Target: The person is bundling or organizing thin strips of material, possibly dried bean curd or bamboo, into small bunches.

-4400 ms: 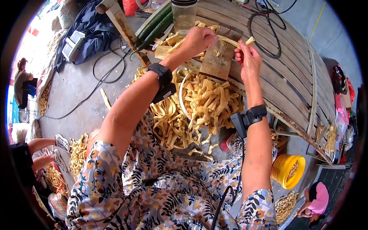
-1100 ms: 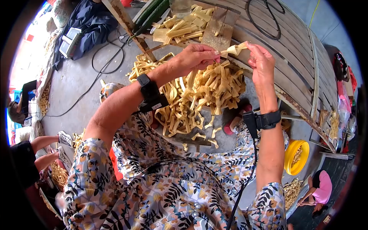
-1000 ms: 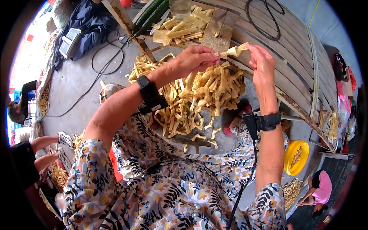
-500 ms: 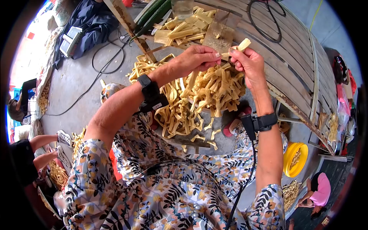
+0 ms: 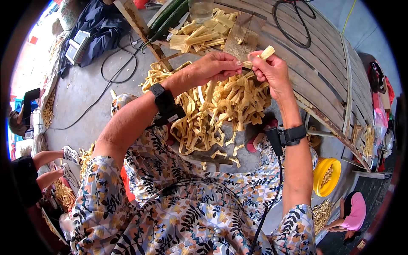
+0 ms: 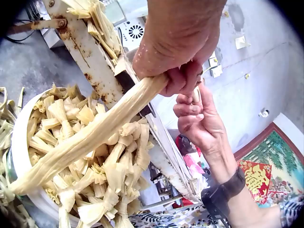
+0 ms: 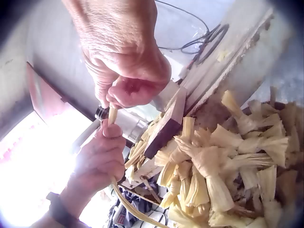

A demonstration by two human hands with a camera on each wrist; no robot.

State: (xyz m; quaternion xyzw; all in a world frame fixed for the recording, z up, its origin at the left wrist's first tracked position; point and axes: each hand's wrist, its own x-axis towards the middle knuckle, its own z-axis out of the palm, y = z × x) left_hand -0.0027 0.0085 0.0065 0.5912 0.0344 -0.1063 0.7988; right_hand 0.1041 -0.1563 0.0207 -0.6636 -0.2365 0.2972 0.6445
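Observation:
Both hands are raised over a pile of knotted strips (image 5: 244,100). My left hand (image 5: 219,67) pinches a pale yellow, fibrous strip (image 6: 95,135) between thumb and fingers, and its long tail hangs down across the left wrist view. Close beside it, my right hand (image 5: 272,72) pinches the same strip, with the flared end (image 5: 267,52) poking up above the fingers. In the right wrist view, a short length of strip (image 7: 113,116) spans the small gap between the two hands. Right-hand fingers hide the knot.
Loose strips (image 5: 202,36) lie beside a wooden board (image 5: 241,46) on the slatted bench (image 5: 314,80). Cucumbers (image 5: 170,21) and a clear jar (image 5: 200,12) stand behind. The white tub (image 6: 20,137) holds the knots. A yellow bucket (image 5: 318,180) stands at right.
The hands came down from over the board with the strip. A knot showed between them about a second ago; my right hand has since moved left and its fingers now cover it.

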